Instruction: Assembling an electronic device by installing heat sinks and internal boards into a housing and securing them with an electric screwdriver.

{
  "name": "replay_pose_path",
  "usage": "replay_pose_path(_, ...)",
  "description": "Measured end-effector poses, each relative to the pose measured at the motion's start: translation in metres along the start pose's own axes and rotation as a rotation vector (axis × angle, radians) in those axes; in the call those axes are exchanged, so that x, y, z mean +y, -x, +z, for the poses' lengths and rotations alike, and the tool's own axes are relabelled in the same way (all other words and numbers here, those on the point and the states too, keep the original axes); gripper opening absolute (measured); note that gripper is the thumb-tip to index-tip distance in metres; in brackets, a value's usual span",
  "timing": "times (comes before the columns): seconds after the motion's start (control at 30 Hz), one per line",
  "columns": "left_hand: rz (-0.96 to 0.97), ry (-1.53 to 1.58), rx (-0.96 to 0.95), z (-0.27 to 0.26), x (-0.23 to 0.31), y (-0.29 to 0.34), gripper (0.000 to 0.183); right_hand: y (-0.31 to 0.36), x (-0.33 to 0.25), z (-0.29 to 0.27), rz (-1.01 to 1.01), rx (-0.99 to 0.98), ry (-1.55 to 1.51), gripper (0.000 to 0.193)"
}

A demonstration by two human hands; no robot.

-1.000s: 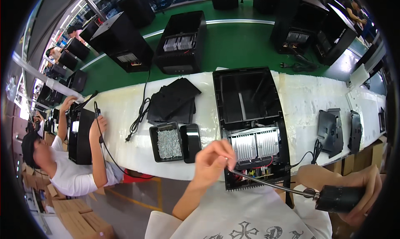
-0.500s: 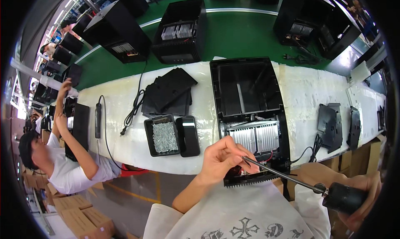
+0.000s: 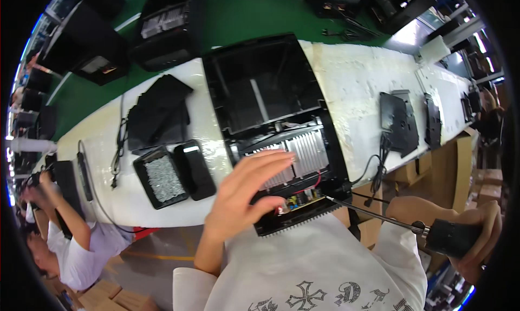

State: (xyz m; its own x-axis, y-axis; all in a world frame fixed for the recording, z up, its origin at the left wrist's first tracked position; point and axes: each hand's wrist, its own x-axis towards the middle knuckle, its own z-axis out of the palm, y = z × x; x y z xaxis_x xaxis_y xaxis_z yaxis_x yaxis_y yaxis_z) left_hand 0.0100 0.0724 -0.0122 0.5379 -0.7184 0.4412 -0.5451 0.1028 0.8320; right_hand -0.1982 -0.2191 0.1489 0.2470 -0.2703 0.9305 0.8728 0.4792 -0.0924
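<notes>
My left hand (image 3: 238, 194) is over the silver finned heat sink (image 3: 310, 151), thumb apart from its outstretched fingers, with nothing seen in it. Whether it touches the fins I cannot tell. Wrapped in my right hand (image 3: 483, 229) is a black powered screwdriver (image 3: 450, 237) with a long thin shaft. The shaft points left, its tip near the end of a circuit board (image 3: 307, 196) with red wires. Board and heat sink sit in the near end of a large open black casing (image 3: 317, 86), which lies on the bench in front of me.
Left of the casing stand a black tray (image 3: 146, 176) of many small screws, an empty-looking black tray (image 3: 196, 173) and stacked black panels (image 3: 157, 116). More panels (image 3: 398, 121) and a cable (image 3: 383, 148) lie right. A co-worker (image 3: 86, 246) is at far left; finished-looking casings (image 3: 168, 34) stand behind.
My left hand has come off the screwdriver's tip and opened, moving left over the heat sink. The view has swung, so the bench appears shifted left. My right hand still holds the screwdriver.
</notes>
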Motion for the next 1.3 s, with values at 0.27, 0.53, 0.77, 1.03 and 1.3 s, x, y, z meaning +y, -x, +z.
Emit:
replay_pose_path(0.27,-0.45,-0.646,0.526,-0.082,-0.037,0.092,0.005,0.038,0.06,0.013,0.164,-0.014,0.552,0.035)
replay_pose_path(0.53,-0.687,-0.834,0.154,-0.103,-0.061,0.141,0.015,0.08,0.082,0.003,0.361,-0.114,0.829,0.072)
replay_pose_path(0.77,-0.619,-0.788,0.24,-0.095,-0.058,0.134,0.01,0.093,0.088,0.004,0.32,-0.063,0.846,0.067)
replay_pose_path(1.03,-0.608,-0.729,0.535,-0.103,-0.069,0.146,0.007,0.098,0.079,-0.006,0.421,-0.031,0.765,0.06)
replay_pose_path(1.3,-0.627,-0.594,0.728,-0.089,-0.047,0.128,0.006,0.104,0.079,-0.014,0.426,-0.05,0.666,0.053)
